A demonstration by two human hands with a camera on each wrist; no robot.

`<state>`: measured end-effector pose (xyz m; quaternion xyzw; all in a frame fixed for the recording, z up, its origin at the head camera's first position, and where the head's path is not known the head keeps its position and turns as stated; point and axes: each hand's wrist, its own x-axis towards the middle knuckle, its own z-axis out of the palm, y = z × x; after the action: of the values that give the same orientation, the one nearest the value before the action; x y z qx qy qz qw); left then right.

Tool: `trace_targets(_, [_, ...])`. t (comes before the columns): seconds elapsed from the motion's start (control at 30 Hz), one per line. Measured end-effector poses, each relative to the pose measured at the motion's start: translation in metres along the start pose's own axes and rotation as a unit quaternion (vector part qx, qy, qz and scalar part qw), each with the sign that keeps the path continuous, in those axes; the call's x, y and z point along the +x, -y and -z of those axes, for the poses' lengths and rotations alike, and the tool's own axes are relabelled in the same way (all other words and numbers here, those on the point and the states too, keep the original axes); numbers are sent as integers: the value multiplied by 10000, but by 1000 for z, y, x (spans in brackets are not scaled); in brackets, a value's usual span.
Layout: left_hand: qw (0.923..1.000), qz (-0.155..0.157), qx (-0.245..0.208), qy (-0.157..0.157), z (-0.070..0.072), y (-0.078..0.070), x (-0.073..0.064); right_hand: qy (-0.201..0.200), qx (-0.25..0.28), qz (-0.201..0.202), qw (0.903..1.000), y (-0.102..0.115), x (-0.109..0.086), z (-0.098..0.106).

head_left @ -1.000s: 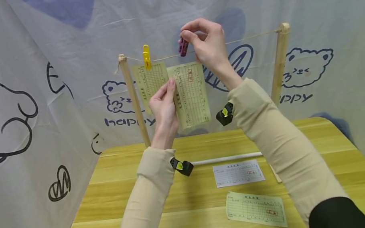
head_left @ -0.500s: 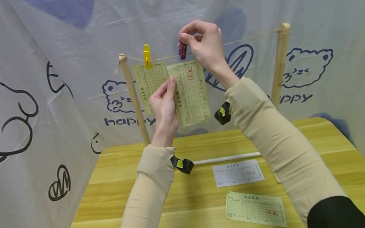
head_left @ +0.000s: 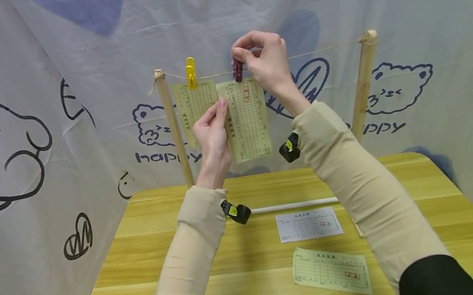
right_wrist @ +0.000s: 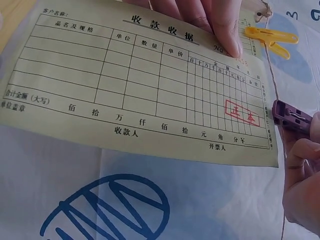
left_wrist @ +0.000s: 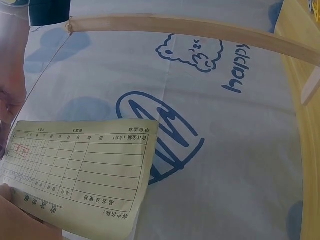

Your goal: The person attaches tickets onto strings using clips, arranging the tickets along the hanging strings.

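Note:
In the head view my left hand (head_left: 212, 133) pinches the left edge of a pale yellow receipt slip (head_left: 248, 129), which hangs upright just below a thin string (head_left: 314, 51). My right hand (head_left: 269, 60) pinches a purple clothespin (head_left: 238, 70) between thumb and fingers, its nose pointing down over the slip's top edge. Seen from the right wrist, the nose of the clothespin (right_wrist: 287, 117) is right at the string and the slip's edge beside the red stamp. To the left, a yellow clothespin (head_left: 191, 75) holds another pale yellow slip (head_left: 197, 99) on the string, partly behind my left hand.
Two wooden posts, left (head_left: 174, 127) and right (head_left: 363, 83), carry the string. On the wooden table (head_left: 153, 267) lie a white slip (head_left: 309, 224), a pale yellow slip (head_left: 331, 271) and a white rod (head_left: 294, 205). A printed cloth stands behind.
My right hand has lowered the purple clothespin from above the string to the slip's top edge. The slip has risen slightly, with my left hand keeping its pinch.

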<state>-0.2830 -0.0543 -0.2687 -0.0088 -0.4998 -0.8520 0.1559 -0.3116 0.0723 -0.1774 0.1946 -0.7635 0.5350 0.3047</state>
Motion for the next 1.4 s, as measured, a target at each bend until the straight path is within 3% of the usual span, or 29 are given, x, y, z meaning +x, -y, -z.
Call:
trace_targets(0.73, [10000, -62, -63, 32, -1, -2, 2, 400, -423, -144, 9982, 0, -3, 4])
trace_targets(1.4, [9998, -79, 188, 36, -2, -3, 4, 961, -563, -368, 9931, 0, -2, 8])
